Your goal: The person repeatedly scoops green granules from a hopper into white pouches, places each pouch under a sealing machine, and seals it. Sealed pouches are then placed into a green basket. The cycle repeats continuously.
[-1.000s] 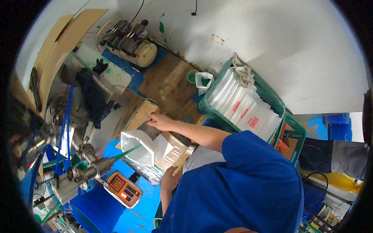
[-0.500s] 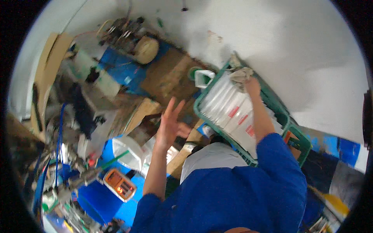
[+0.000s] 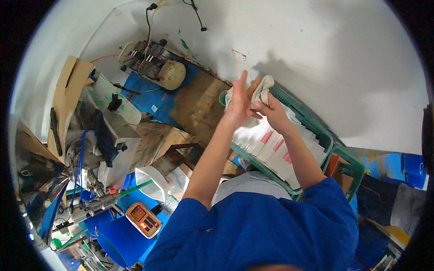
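Above the far end of a green plastic crate [image 3: 313,122], my two hands have come together. My right hand [image 3: 275,116] is closed on a crumpled off-white cloth [image 3: 264,87], which sticks up past its fingers. Right beside it, my left hand [image 3: 239,107] has its fingers stretched and spread. It overlaps the cloth in the view, and I cannot tell how firmly it touches it. Below the hands, the crate is filled with rows of flat white packets [image 3: 271,145] with red print.
A second green crate [image 3: 357,167] adjoins on the right, with brown cardboard inside. At left stand a metal machine with a green tube [image 3: 131,189], an orange-framed display unit [image 3: 143,220] and a blue bin [image 3: 118,239]. A pump [image 3: 172,74] sits by the white wall [image 3: 316,54].
My right hand has lifted the cloth off the crate's far corner and brought it left. My left hand has moved up and right to meet it.
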The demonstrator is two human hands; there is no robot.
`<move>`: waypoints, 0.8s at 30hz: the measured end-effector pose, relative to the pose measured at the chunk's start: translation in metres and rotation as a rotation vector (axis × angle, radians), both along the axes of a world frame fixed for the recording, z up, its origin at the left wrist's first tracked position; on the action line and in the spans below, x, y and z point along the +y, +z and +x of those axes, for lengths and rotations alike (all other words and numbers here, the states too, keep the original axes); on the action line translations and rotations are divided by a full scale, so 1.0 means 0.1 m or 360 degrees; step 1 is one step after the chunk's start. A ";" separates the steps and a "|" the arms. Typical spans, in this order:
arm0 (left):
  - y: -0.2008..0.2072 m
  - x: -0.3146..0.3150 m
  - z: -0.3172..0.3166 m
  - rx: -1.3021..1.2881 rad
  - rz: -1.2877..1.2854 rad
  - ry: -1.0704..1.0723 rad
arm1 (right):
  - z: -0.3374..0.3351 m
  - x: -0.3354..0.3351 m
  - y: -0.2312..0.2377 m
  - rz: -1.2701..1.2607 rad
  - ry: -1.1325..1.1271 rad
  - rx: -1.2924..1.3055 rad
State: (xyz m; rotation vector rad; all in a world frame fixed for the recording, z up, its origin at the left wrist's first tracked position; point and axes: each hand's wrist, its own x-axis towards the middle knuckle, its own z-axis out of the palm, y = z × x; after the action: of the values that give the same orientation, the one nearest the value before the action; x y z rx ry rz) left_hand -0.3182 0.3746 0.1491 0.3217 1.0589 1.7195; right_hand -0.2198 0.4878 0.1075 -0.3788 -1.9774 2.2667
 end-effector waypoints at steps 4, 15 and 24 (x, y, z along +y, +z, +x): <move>-0.02 -0.02 -0.16 0.0327 -0.0479 0.0145 | 0.04 0.03 0.13 0.0321 -0.0103 0.0045; 0.70 -1.52 -0.45 0.1042 -0.0684 0.0999 | -0.56 0.23 1.09 0.0025 -0.0400 0.0449; 0.12 -2.40 0.80 0.1184 -0.1075 -0.0047 | 0.98 0.79 -1.18 0.1667 0.0264 -0.1243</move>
State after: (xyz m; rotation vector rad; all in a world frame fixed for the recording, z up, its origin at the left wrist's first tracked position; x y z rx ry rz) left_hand -0.2380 0.1342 0.1615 0.5460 2.0784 1.1135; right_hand -0.1221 0.5669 -0.0102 -1.0498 -3.2582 0.8348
